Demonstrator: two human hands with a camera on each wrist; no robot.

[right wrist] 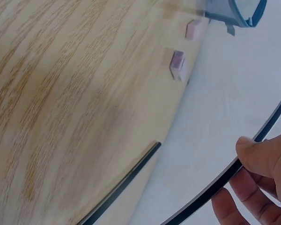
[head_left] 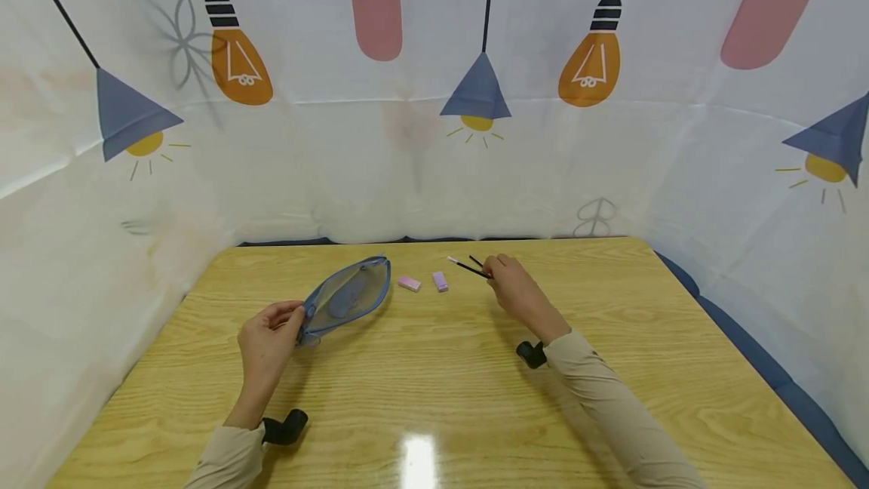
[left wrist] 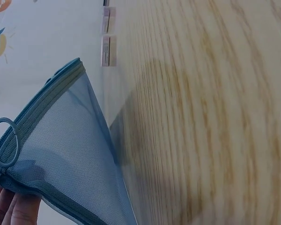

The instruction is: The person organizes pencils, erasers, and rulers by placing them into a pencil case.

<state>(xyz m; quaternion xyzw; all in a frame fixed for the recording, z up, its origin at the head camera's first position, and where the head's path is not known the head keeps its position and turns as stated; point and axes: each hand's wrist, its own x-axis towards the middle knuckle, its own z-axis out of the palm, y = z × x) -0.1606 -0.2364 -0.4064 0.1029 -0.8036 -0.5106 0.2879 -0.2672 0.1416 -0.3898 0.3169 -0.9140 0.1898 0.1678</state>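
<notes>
A blue mesh zipper pouch (head_left: 360, 289) is held up at its near left corner by my left hand (head_left: 267, 338), thumb and fingers pinching the edge. Its round zipper ring (left wrist: 5, 143) shows beside the fingers in the left wrist view. My right hand (head_left: 519, 293) pinches a slim black pencil (right wrist: 210, 187) with a white end, tilted above the table. A second black pencil (right wrist: 124, 185) lies on the table close by, partly behind the hand in the head view. Between the hands lie a pink eraser (head_left: 409, 283) and a purple eraser (head_left: 440, 281).
The wood-grain table (head_left: 407, 376) ends at a back edge just beyond the erasers. A white curtain (head_left: 326, 172) printed with lamps and bulbs surrounds it. Dark blue padding (head_left: 747, 353) runs along the right side. Each wrist wears a black camera mount (head_left: 285, 427).
</notes>
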